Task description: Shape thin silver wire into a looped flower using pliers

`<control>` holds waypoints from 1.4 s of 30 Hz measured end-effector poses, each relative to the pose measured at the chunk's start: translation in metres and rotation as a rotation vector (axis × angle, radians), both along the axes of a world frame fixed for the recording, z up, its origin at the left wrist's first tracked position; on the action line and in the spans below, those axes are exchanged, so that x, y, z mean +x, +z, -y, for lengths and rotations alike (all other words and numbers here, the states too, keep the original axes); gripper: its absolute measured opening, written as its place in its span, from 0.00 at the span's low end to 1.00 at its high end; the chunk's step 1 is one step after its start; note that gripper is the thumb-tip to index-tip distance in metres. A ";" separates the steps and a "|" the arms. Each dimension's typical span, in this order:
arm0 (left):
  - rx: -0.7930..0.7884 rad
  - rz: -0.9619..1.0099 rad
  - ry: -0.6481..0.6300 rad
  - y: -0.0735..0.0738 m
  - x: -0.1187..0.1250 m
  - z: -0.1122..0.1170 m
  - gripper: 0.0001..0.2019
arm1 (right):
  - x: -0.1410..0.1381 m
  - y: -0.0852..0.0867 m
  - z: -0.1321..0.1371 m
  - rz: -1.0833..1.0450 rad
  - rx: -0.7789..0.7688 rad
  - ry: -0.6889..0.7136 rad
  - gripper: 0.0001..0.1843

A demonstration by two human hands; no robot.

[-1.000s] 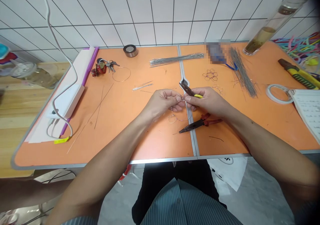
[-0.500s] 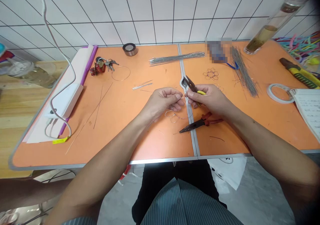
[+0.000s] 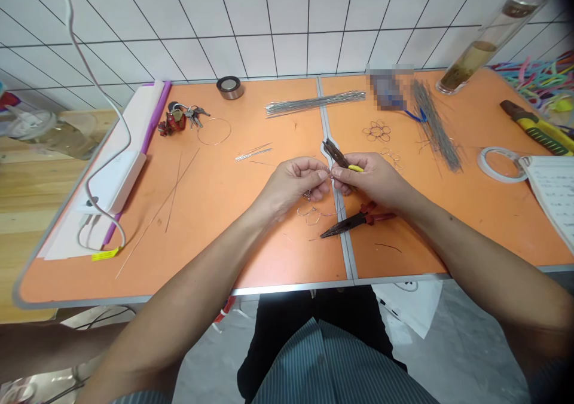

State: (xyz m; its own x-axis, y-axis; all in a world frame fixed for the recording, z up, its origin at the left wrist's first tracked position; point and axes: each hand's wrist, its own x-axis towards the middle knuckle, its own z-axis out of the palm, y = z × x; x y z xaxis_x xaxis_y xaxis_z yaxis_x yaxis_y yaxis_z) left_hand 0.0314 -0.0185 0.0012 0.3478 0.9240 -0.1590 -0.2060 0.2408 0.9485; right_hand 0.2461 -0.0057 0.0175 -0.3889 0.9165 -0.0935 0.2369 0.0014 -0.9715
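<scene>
My left hand (image 3: 301,181) pinches a thin wire (image 3: 309,211), whose bent loops hang below the fingers over the table. Close against it, my right hand (image 3: 365,174) keeps small yellow-handled pliers (image 3: 337,153) tucked in the palm, jaws pointing up and left. The right thumb and fingertip also meet at the wire; its exact end is hidden between the fingers. Red-handled long-nose pliers (image 3: 347,223) lie just below both hands, across the metal seam. Two flower-shaped wire pieces (image 3: 377,130) rest beyond my right hand.
A bundle of straight wires (image 3: 316,103) lies at the back, another wire bundle (image 3: 434,126) to the right. Around them are a tape roll (image 3: 230,87), keys (image 3: 195,115), a white power strip (image 3: 112,183), a utility knife (image 3: 536,130), a notebook (image 3: 553,189) and a glass tube (image 3: 470,63).
My hands have drawn slightly closer together at the wire. The small pliers in my right hand have tilted and shifted a little left. The view has moved slightly.
</scene>
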 end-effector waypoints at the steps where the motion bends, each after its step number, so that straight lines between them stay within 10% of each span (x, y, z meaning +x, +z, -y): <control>1: 0.004 -0.010 0.001 0.000 0.000 0.000 0.07 | -0.001 0.000 0.000 0.001 -0.001 0.002 0.24; 42: 0.071 -0.076 0.073 0.003 0.001 0.002 0.05 | -0.003 0.008 0.006 0.104 0.113 -0.053 0.13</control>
State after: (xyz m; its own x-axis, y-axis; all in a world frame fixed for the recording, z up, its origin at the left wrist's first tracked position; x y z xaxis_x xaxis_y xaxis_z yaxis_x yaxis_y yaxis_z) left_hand 0.0328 -0.0201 0.0038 0.2684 0.9563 -0.1161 -0.1471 0.1597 0.9761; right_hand 0.2431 -0.0121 0.0254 -0.3331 0.9425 -0.0262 0.3390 0.0938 -0.9361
